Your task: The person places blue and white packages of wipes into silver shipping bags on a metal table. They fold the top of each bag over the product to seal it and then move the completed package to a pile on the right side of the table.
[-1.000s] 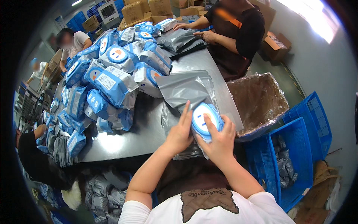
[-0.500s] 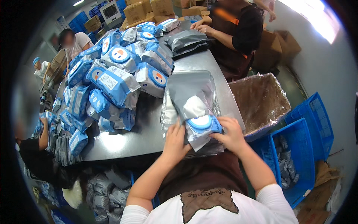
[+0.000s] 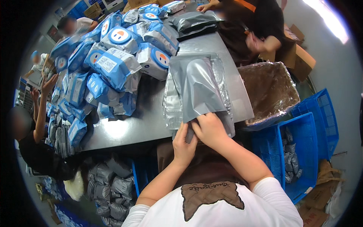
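At our left, we have blue-and-white wet-wipe packs [image 3: 119, 66] heaped on the steel table [image 3: 145, 123], apparently to keep them within arm's reach. Directly before us lies a stack of flat grey bags [image 3: 172, 113], near the table edge, which likely spares us long reaches. Our left hand [image 3: 183, 148] touches the lower edge of the top grey mailer bag [image 3: 204, 90], seemingly to steady it; we cannot tell whether its fingers pinch the film. The mailer rests on the stack, its rounded bulge suggesting a pack inside, though the contents are hidden. Our right hand [image 3: 211, 130], close beside the left, is clamped on the same edge, probably to control the loose film. Further right stand a film-lined carton [image 3: 268, 87] and a blue crate [image 3: 308, 151] holding grey parcels [image 3: 290, 159].
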`<state>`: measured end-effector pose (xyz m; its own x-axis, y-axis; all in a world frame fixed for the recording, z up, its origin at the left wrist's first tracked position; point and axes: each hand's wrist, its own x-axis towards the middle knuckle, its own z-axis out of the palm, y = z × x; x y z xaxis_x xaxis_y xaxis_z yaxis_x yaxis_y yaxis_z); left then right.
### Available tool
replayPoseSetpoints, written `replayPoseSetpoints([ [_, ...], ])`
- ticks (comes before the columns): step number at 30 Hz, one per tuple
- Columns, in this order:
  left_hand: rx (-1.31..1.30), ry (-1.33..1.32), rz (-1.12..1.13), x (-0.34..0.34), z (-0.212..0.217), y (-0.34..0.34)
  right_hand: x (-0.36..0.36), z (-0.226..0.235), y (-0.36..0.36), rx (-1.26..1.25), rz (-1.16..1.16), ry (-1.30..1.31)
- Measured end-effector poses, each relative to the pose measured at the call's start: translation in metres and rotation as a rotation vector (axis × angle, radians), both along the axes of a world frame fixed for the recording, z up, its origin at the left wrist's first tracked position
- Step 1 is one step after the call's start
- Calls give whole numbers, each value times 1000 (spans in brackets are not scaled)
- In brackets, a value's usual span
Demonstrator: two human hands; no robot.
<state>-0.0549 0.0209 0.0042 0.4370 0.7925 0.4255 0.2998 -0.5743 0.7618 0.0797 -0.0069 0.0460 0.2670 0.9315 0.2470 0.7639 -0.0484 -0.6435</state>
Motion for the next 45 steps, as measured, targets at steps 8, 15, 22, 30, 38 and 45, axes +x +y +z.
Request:
replayPoseSetpoints([
  [8,-332,165,-216,-42,37,0,14,13,-16,-107,368,477],
  [15,-336,179,-376,-49,32,15,22,31,-24,-218,617,226],
  [22,-854,-228,-475,-63,24,10,281,4,-64,478,537,1720],
  [30,344,380,-227,-42,72,62,189,14,-19,306,33,39],
  [38,605,287,-843,-8,67,113,123,17,-13,363,568,-282],
  [45,-623,-265,-95,29,17,97,99,-22,24,64,-187,935],
])
